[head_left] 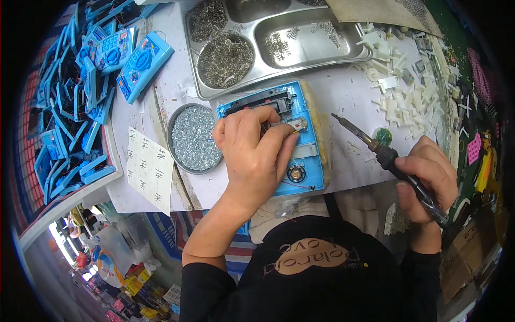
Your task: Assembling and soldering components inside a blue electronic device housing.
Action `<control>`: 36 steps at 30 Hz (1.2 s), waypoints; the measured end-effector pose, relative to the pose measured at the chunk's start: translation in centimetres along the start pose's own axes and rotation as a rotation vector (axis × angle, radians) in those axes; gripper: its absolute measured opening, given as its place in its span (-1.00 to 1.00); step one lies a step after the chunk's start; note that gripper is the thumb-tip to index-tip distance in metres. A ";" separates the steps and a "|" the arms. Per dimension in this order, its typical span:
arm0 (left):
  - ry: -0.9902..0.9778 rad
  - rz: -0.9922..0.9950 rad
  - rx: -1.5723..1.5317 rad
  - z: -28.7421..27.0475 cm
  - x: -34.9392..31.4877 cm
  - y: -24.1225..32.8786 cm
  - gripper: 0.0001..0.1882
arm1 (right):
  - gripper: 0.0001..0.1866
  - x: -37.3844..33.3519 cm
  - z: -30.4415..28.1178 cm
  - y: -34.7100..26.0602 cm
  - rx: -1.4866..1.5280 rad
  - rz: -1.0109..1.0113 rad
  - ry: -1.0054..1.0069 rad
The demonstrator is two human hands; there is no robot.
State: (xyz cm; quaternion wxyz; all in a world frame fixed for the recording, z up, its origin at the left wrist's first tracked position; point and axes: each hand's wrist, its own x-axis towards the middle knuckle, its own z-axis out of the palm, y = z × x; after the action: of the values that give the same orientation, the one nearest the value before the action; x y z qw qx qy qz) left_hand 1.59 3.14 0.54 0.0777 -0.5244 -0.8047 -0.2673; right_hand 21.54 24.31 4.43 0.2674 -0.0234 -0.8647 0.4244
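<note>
A blue plastic toy casing (313, 169) lies open side up in front of me, with black parts, a small round speaker (296, 173) and a small pale gearbox-like part (298, 124) inside. My left hand (249, 147) rests over the casing's left half, its thumb and fingers pinched together beside the pale part. What they pinch is hidden; thin wires show near the fingertips. My right hand (429, 180) grips a soldering iron (394, 163) by its dark handle. Its tip points up and left, apart from the casing.
A round dish of small metal screws or pins (194, 138) stands left of the casing. Behind is a steel compartment tray (300, 67) with small metal springs. White plastic parts (410, 102) are heaped at right, near a green solder spool (382, 136). Blue casings (80, 123) pile up at left.
</note>
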 end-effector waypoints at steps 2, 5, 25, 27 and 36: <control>-0.005 0.005 0.008 -0.1 0.0 0.1 -0.78 | -0.71 0.0 0.0 0.1 0.002 -0.007 0.000; -0.015 0.020 0.023 -0.2 -0.1 0.0 -0.78 | -0.71 0.1 0.0 0.2 0.006 -0.007 -0.013; 0.039 0.098 0.040 0.3 0.4 -0.2 -0.78 | -0.70 1.1 2.2 1.3 0.032 -0.075 -0.035; 0.028 0.098 0.076 0.3 0.5 -0.1 -0.78 | -0.70 1.2 2.7 1.5 0.034 -0.100 -0.031; -0.050 0.057 0.114 -0.1 1.1 0.5 -0.81 | -0.71 1.2 3.0 1.9 0.039 -0.100 -0.050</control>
State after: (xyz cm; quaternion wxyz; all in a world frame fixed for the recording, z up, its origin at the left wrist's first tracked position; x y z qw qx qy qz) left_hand 1.51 4.13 1.21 0.0949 -0.5481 -0.8052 -0.2055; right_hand 18.67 23.69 2.07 0.2671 0.0358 -0.8628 0.4277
